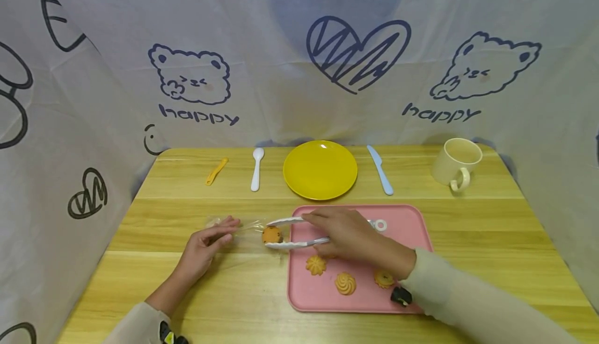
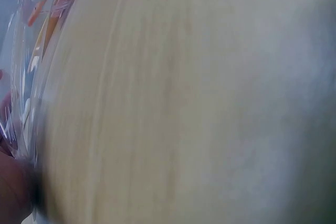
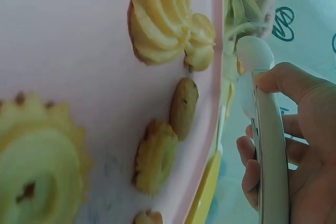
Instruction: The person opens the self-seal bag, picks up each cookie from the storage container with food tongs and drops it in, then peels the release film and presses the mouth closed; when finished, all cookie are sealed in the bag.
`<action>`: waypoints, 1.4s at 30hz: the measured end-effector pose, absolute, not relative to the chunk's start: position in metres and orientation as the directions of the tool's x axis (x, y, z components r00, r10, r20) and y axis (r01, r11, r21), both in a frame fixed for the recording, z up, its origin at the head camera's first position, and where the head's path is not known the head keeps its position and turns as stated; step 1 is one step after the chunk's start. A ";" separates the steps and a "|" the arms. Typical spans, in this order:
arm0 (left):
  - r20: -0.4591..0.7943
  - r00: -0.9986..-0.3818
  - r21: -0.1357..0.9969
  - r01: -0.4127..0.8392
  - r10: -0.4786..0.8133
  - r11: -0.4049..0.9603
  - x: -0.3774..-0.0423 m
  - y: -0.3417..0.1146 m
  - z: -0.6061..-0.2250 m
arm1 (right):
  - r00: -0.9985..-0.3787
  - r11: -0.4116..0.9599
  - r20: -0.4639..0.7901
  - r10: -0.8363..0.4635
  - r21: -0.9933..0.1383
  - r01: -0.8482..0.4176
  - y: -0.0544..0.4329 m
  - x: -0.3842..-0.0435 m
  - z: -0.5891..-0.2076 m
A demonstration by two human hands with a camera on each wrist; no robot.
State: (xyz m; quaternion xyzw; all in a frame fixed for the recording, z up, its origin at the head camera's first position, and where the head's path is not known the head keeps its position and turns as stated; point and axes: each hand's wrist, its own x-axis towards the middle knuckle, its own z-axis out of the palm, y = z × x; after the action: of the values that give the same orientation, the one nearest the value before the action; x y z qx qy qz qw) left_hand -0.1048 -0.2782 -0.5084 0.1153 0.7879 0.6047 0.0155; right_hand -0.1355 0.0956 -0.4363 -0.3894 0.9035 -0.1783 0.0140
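Note:
My right hand (image 1: 348, 235) grips white-tipped tongs (image 1: 285, 246) above the left side of the pink tray (image 1: 360, 303). Between the tong tips sits a round brown cookie (image 1: 271, 235) with dark chips, just past the tray's left edge. A clear plastic bag (image 1: 250, 226) lies around and left of the tips. My left hand (image 1: 198, 253) pinches the bag at its left side; in the left wrist view its crinkled film (image 2: 23, 77) rises beside a blurred fingertip. Piped cookies (image 1: 346, 283) rest on the tray, and the right wrist view shows several more, including a ridged one (image 3: 156, 158).
Along the back of the table stand a yellow plate (image 1: 320, 170), a white spoon (image 1: 257, 170), a small orange spreader (image 1: 217, 171), a pale blue knife (image 1: 380, 170) and a cream mug (image 1: 455, 162). A printed cloth (image 1: 281, 100) hangs behind the table.

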 end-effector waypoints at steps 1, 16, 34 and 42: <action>0.113 -0.973 0.956 0.161 0.200 0.244 -0.105 -0.278 -0.508 | -0.698 0.634 0.113 -0.707 -0.336 -0.697 0.093 -0.135 -0.438; 0.122 -0.971 0.958 0.169 0.204 0.233 -0.105 -0.278 -0.508 | -0.688 0.626 0.079 -0.721 -0.350 -0.697 0.057 -0.139 -0.445; 0.136 -0.968 0.962 0.180 0.212 0.204 -0.104 -0.276 -0.509 | -0.684 0.650 -0.005 -0.729 -0.318 -0.690 0.032 -0.140 -0.448; 0.123 -0.971 0.962 0.167 0.205 0.215 -0.104 -0.277 -0.508 | -0.697 0.669 -0.055 -0.715 -0.340 -0.661 0.032 -0.140 -0.448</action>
State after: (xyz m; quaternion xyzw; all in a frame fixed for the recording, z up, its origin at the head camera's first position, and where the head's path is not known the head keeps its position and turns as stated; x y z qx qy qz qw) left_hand -0.1044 -0.2766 -0.5083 0.1194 0.7793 0.6150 0.0156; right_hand -0.1399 0.0320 -0.4481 -0.3784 0.9090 -0.1486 0.0919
